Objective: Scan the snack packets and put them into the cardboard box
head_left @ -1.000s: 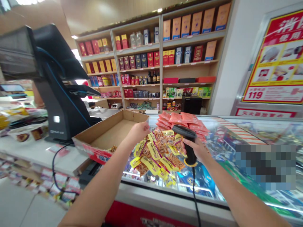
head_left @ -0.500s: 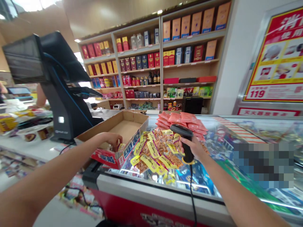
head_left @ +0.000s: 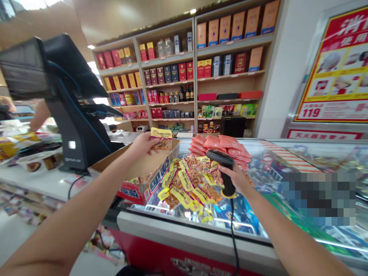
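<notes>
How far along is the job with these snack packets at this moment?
Done: a heap of yellow snack packets lies on the glass freezer top. In hand: the left hand lifts one snack packet from the cardboard box, and the right hand holds a corded barcode scanner. Left: a few packets in the box.

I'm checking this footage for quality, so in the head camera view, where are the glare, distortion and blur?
In the head view, the ceiling light blows out at top left, glare streaks the freezer's glass lid, the wide lens bows the wooden shelves, the till monitor at left looks soft, and a pixelated block hides part of the glass at right.
</notes>
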Demonstrator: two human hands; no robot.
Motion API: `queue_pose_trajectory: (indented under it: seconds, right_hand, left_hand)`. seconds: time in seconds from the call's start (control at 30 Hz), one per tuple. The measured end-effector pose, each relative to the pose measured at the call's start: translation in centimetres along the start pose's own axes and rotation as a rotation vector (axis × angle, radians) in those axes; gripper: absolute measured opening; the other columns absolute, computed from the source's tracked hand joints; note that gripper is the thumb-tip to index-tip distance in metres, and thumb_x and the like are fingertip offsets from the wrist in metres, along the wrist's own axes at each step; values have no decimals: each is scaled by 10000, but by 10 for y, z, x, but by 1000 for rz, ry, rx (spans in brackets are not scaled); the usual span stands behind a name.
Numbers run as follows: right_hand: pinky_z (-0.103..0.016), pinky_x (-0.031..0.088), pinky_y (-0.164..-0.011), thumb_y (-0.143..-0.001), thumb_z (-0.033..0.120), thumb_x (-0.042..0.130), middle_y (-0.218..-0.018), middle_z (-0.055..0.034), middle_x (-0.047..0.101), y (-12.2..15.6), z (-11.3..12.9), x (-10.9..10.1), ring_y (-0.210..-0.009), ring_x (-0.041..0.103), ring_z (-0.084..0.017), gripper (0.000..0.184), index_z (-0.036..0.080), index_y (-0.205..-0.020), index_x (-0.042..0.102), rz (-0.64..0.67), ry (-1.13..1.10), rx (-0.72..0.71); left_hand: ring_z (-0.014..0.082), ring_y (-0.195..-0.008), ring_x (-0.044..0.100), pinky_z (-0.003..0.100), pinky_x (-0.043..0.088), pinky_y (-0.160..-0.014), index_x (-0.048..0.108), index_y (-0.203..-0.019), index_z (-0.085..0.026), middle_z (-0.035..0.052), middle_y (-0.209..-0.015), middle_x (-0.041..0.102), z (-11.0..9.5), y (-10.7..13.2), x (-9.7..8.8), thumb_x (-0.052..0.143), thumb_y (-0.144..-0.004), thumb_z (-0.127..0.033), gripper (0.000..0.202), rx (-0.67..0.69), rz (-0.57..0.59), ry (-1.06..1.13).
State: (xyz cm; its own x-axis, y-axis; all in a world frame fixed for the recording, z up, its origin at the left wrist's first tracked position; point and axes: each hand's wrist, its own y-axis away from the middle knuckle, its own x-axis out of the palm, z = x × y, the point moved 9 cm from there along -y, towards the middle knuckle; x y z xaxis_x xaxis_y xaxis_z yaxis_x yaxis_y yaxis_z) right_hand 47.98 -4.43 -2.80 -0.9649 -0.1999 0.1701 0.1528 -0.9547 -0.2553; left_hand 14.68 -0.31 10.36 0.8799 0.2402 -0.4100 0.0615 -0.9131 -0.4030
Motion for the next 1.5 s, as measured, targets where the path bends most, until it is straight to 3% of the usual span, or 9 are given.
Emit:
queue_pose_trajectory:
  seconds: [0.13,0.3,0.37,0.47,0.57,0.67,0.77,1.27,1.5]
  right_hand:
    - [-271,429,-398,-680,400,741,-548,16,573,0,0,0,-402,526,-129,271,197,-679,561,10,5,-4]
    - [-266,418,-393,-676,413,739,-534,9,571,1,4,-2,-384,527,-130,287,187,-671,563,-7,38,-21]
    - [-264,421,-395,-682,415,735,-533,3,577,2,6,0,-387,529,-130,289,185,-653,562,-1,54,-31]
    - [-254,420,-397,-710,430,715,-506,-4,567,4,9,3,-386,523,-124,308,180,-609,567,36,105,-45]
    - [-235,416,-387,-718,443,713,-523,-3,576,8,4,11,-383,519,-113,304,174,-649,590,114,99,-3]
    - [-224,414,-370,-700,444,734,-559,6,597,15,-3,21,-383,531,-114,294,186,-741,599,201,73,73]
    - [-223,417,-359,-675,443,752,-547,16,597,18,-5,27,-375,531,-117,313,193,-771,590,238,87,102]
    - [-224,428,-361,-690,434,733,-520,15,576,16,-12,23,-376,538,-120,304,176,-682,574,207,130,167]
    - [-232,431,-360,-683,427,737,-538,21,585,15,-12,21,-373,534,-122,298,181,-747,580,179,109,158]
  left_hand:
    - [132,-601,644,209,492,-460,562,-1128,-155,88,-1026,703,-11,29,77,623,-795,-263,355,12,-4,326]
    - [104,-586,596,185,466,-448,522,-1018,-183,28,-905,667,24,31,154,620,-791,-257,259,0,-60,662]
    - [78,-517,536,170,414,-415,517,-914,-182,-5,-791,622,43,26,176,637,-782,-276,202,-82,6,836]
    - [57,-454,437,158,342,-393,487,-767,-178,-38,-629,494,58,25,196,654,-759,-246,181,-230,210,1119]
    - [84,-557,504,186,429,-496,466,-701,-179,-19,-638,469,58,33,199,656,-740,-198,196,-324,364,1326]
    - [125,-713,576,267,506,-683,461,-684,-186,1,-710,503,53,39,199,648,-752,-203,200,-332,412,1370]
    - [153,-775,583,321,503,-757,466,-667,-190,11,-737,511,52,42,205,633,-762,-227,196,-337,445,1340]
    - [161,-761,520,296,468,-697,381,-663,-200,20,-744,451,51,41,208,607,-784,-329,287,-319,439,1230]
    - [140,-738,527,272,466,-680,397,-676,-198,6,-738,456,47,42,206,645,-743,-261,264,-298,473,1324]
